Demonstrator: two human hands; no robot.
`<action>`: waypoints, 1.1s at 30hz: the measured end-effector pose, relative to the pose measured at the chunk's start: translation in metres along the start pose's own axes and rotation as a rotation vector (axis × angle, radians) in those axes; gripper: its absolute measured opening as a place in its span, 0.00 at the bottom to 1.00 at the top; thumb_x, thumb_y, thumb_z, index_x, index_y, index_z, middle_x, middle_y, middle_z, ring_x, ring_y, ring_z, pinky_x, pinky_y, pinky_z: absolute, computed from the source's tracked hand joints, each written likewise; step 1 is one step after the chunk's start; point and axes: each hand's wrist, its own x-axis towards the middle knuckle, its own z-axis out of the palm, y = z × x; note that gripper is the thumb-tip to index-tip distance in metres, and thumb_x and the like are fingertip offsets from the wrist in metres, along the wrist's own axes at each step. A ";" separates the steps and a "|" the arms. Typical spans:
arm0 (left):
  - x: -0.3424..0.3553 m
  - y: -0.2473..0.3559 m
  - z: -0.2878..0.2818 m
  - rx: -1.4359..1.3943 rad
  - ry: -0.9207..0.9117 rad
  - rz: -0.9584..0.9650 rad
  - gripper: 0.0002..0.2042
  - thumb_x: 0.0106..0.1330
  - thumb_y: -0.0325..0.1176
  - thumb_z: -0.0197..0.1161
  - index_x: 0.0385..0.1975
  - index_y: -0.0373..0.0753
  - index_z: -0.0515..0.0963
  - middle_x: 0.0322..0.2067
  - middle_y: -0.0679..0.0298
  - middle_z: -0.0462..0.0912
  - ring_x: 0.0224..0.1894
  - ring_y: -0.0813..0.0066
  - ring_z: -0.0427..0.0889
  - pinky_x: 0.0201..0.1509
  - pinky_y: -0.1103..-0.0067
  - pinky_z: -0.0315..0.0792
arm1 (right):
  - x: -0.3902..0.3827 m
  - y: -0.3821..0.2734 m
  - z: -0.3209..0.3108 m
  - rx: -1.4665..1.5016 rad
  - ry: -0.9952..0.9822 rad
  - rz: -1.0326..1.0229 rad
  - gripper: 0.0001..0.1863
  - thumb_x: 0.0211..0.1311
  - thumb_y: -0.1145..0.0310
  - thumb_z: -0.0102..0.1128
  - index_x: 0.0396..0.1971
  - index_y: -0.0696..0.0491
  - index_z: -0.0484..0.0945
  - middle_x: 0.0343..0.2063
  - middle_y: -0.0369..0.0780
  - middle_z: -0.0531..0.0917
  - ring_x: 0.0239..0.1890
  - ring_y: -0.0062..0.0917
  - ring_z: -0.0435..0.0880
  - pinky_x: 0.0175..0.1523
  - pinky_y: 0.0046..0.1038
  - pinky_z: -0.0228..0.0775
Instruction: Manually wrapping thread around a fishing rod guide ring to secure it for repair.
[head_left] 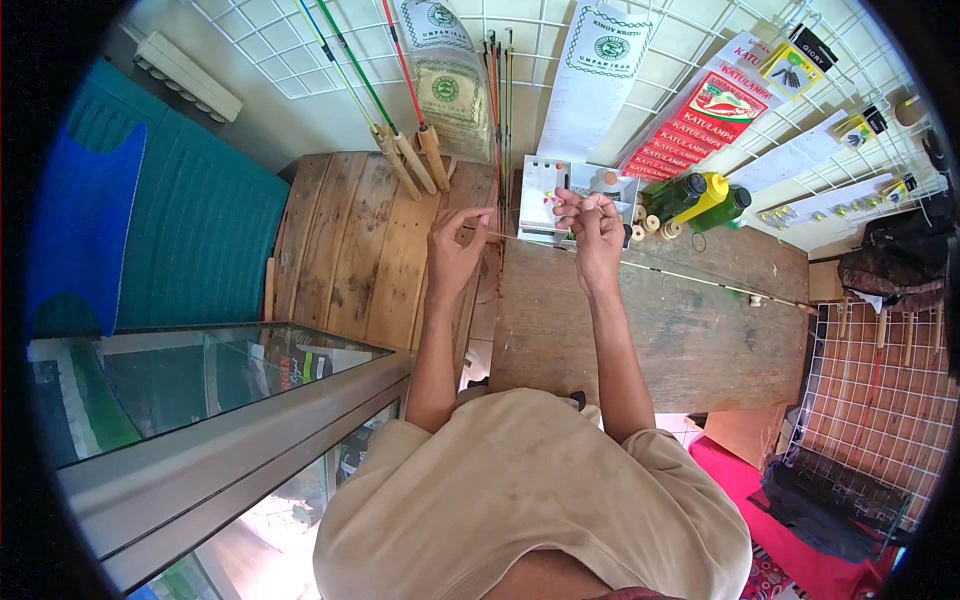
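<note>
My left hand [455, 250] pinches thumb and forefinger on the thin pale end of a fishing rod or line, above the join of two wooden surfaces. A thin rod [680, 275] stretches from near there toward the right edge of the dark wooden table [640, 350]. My right hand [595, 240] is raised with fingers curled and pinched; what they hold is too small to make out. Just beyond it sits a white box [536, 178] with small coloured items, partly hidden by my fingers.
Upright rods with cork handles [410, 165] stand at back left. Wooden spools [670, 228] and bottles [708, 195] are right of the box. Packets [700, 120] hang on wall grids. A glass-topped case [200, 390] is at lower left, a teal panel [190, 210] above it.
</note>
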 end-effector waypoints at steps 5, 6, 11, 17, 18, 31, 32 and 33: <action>0.000 -0.009 0.000 0.035 0.016 0.000 0.06 0.62 0.26 0.61 0.36 0.35 0.81 0.34 0.62 0.84 0.40 0.74 0.79 0.48 0.79 0.69 | 0.000 -0.007 0.002 0.188 0.024 0.094 0.07 0.73 0.67 0.42 0.37 0.55 0.64 0.39 0.52 0.81 0.34 0.28 0.81 0.38 0.29 0.75; -0.001 -0.013 0.000 0.036 0.018 -0.001 0.06 0.62 0.26 0.61 0.36 0.35 0.81 0.34 0.62 0.84 0.40 0.74 0.79 0.48 0.79 0.69 | 0.000 -0.007 0.002 0.189 0.022 0.095 0.07 0.73 0.67 0.42 0.37 0.55 0.64 0.39 0.52 0.81 0.34 0.28 0.81 0.38 0.29 0.75; -0.003 -0.023 0.001 -0.027 0.046 -0.074 0.07 0.62 0.28 0.61 0.38 0.39 0.81 0.32 0.61 0.82 0.35 0.70 0.77 0.42 0.78 0.69 | 0.000 -0.003 -0.003 0.165 0.038 0.030 0.07 0.72 0.66 0.43 0.37 0.54 0.64 0.31 0.44 0.79 0.32 0.27 0.80 0.39 0.28 0.73; -0.005 -0.020 -0.002 -0.026 0.046 -0.100 0.07 0.62 0.29 0.61 0.38 0.39 0.81 0.32 0.60 0.83 0.34 0.69 0.77 0.43 0.78 0.69 | 0.000 0.007 -0.009 0.071 0.047 -0.012 0.07 0.72 0.67 0.44 0.37 0.54 0.65 0.29 0.42 0.78 0.30 0.26 0.78 0.40 0.28 0.73; -0.005 -0.022 -0.002 -0.026 0.044 -0.100 0.07 0.62 0.29 0.61 0.38 0.39 0.81 0.32 0.60 0.83 0.34 0.69 0.77 0.43 0.78 0.69 | 0.000 0.010 -0.011 0.071 0.049 -0.012 0.07 0.72 0.67 0.44 0.37 0.54 0.65 0.29 0.42 0.78 0.30 0.26 0.78 0.40 0.28 0.73; -0.014 -0.055 -0.002 0.157 -0.015 -0.082 0.09 0.63 0.26 0.58 0.41 0.39 0.80 0.37 0.59 0.82 0.40 0.67 0.79 0.46 0.75 0.71 | 0.015 0.041 -0.006 -0.025 0.100 -0.016 0.06 0.72 0.70 0.42 0.37 0.57 0.62 0.31 0.46 0.79 0.31 0.28 0.81 0.40 0.28 0.76; -0.015 -0.059 -0.003 0.170 0.004 -0.053 0.09 0.62 0.25 0.58 0.41 0.39 0.80 0.37 0.59 0.82 0.40 0.68 0.79 0.46 0.75 0.71 | 0.015 0.041 -0.004 -0.021 0.107 -0.015 0.06 0.72 0.70 0.42 0.37 0.57 0.62 0.31 0.46 0.79 0.31 0.28 0.81 0.40 0.28 0.77; -0.015 -0.062 -0.003 0.171 0.005 -0.055 0.09 0.62 0.25 0.58 0.41 0.39 0.80 0.37 0.59 0.82 0.40 0.68 0.79 0.46 0.75 0.71 | 0.016 0.040 -0.004 -0.021 0.105 -0.013 0.06 0.72 0.70 0.42 0.37 0.57 0.62 0.31 0.46 0.79 0.31 0.28 0.81 0.40 0.28 0.77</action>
